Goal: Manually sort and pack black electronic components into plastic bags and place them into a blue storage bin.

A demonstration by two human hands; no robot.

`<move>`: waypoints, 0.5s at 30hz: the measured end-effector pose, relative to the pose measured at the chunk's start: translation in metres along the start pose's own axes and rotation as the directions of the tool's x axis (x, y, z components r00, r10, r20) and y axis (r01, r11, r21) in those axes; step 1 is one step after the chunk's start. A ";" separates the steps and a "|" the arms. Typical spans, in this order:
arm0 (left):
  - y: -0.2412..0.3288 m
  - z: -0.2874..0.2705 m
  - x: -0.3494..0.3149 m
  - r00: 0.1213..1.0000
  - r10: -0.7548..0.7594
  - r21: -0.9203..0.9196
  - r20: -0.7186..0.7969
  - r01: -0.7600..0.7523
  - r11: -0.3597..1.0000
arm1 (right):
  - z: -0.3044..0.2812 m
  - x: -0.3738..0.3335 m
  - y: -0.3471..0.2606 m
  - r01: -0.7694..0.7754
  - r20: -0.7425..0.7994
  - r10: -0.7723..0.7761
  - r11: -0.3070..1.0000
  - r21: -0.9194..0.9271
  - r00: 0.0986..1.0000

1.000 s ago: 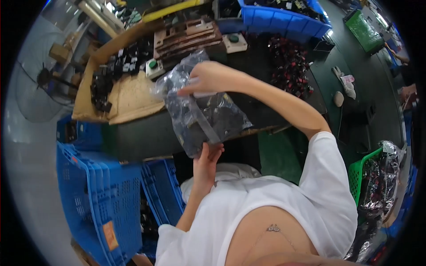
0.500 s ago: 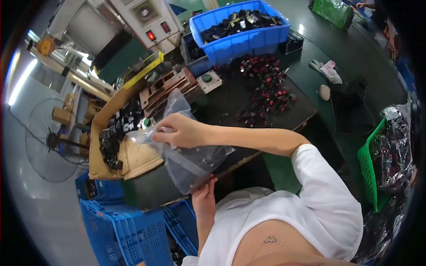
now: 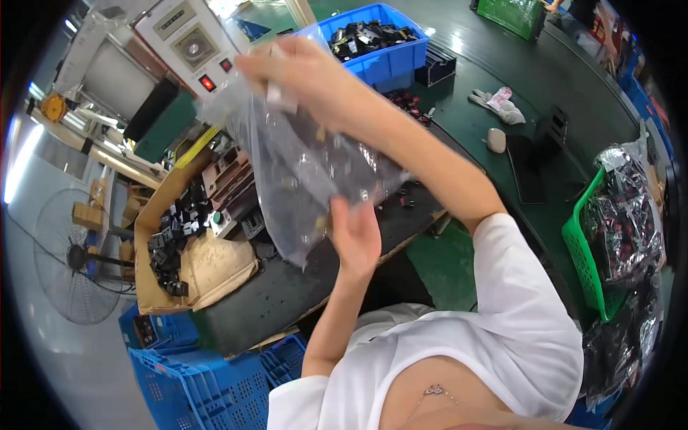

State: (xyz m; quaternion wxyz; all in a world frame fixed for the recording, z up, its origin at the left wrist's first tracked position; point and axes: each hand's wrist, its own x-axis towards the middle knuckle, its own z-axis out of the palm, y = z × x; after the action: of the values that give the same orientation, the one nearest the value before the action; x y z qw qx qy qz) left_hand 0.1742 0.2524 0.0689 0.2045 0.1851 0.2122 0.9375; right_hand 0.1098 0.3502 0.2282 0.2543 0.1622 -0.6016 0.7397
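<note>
While bag (image 3: 290,172) part-hides workbench (image 3: 269,299), cardboard tray (image 3: 218,265) sits left.

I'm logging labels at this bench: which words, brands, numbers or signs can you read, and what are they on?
No text is clear enough to quote.
White control box: panel and dial markings, too small and blurred to read.
Clear plastic bag: no readable print.
Blue bin: no readable text.

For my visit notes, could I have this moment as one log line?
right hand: holding up clear bag | left hand: at bag's lower part | nearby: cardboard box
</note>
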 end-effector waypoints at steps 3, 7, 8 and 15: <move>-0.018 0.016 0.050 0.984 0.177 0.365 0.030 -0.175 0.914 | -0.032 0.032 -0.008 0.024 -0.137 -0.043 0.990 -0.141 0.990; -0.031 0.042 0.111 0.976 0.217 0.237 -0.002 -0.211 0.948 | -0.059 0.082 0.010 0.111 -0.211 -0.147 0.979 -0.173 0.967; -0.033 0.042 0.121 0.976 0.218 0.290 -0.032 -0.199 0.936 | -0.063 0.085 0.011 0.118 -0.236 -0.154 0.980 -0.159 0.959; -0.044 0.079 0.118 0.973 0.099 0.487 -0.209 0.016 0.873 | -0.108 0.093 0.024 0.087 -0.254 -0.099 0.995 -0.058 0.962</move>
State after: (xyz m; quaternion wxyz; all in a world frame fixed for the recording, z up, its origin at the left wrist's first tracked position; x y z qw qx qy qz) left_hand 0.1218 0.3683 0.1450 0.1055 0.1264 0.4583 0.8734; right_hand 0.0271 0.4690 0.2356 0.3679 0.0872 -0.5726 0.7275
